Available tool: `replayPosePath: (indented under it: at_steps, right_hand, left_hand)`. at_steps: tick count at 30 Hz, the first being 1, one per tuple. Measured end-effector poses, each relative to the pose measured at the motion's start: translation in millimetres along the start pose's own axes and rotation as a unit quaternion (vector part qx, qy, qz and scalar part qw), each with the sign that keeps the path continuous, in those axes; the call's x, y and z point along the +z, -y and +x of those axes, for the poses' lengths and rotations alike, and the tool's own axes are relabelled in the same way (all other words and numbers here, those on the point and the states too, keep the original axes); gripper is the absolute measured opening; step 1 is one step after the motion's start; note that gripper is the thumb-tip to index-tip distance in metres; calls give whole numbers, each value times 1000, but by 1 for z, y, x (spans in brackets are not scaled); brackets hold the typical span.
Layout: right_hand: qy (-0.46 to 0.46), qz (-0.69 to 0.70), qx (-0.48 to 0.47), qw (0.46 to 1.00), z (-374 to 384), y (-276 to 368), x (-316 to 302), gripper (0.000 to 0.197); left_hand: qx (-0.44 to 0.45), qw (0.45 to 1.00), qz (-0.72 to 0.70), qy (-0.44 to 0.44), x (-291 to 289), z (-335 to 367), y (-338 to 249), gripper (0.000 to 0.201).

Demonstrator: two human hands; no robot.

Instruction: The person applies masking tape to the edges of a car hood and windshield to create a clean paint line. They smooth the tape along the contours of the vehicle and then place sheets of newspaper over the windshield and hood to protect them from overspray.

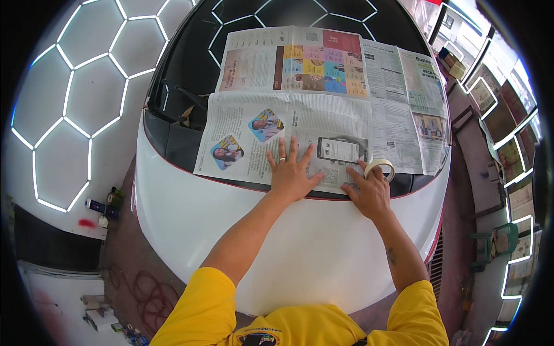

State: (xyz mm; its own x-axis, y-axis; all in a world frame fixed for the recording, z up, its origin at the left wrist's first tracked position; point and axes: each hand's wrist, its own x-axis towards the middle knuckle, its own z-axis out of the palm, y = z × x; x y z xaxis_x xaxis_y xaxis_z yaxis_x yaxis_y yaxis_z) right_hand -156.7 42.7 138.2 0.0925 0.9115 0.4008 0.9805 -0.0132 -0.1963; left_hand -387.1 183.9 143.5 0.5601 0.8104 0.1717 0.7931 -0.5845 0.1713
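Sheets of newspaper (323,109) lie spread over the dark glass (231,14) of a white car. Palm down, my left hand (293,173) rests on the near part of the paper with its fingers spread and a ring on one of them. To its right, my right hand (370,193) has a roll of pale masking tape (391,171) at its fingers, while its thumb and fingertips touch the paper's near edge. How the fingers grip the roll is partly hidden. A thin red line (231,180) runs along the edge between glass and white panel (323,248).
A wiper arm (190,95) and a dry leaf (186,115) show beside the paper's left edge. A coiled red hose (153,294) is on the floor at left. A green chair (495,245) stands at right. Hexagonal lights (69,92) cover the left wall.
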Motion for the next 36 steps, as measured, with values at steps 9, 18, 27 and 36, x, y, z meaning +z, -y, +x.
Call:
replayPosePath:
  at_steps: [9, 18, 27, 36]
  right_hand:
    - [-5, 56, 40, 998, 16, -7, -15, 48]
    - [11, 116, 310, 944, 124, -57, -6, 54]
    - [-19, 128, 345, 930, 139, -79, 4, 55]
    - [-50, 115, 313, 941, 122, -78, 15, 54]
  left_hand:
    - [-150, 956, -22, -249, -38, 4, 119, 70]
    - [-337, 917, -138, -164, -97, 67, 259, 82]
    - [-305, 910, -233, -157, -83, 75, 257, 89]
    - [-274, 903, -240, -229, -79, 64, 277, 83]
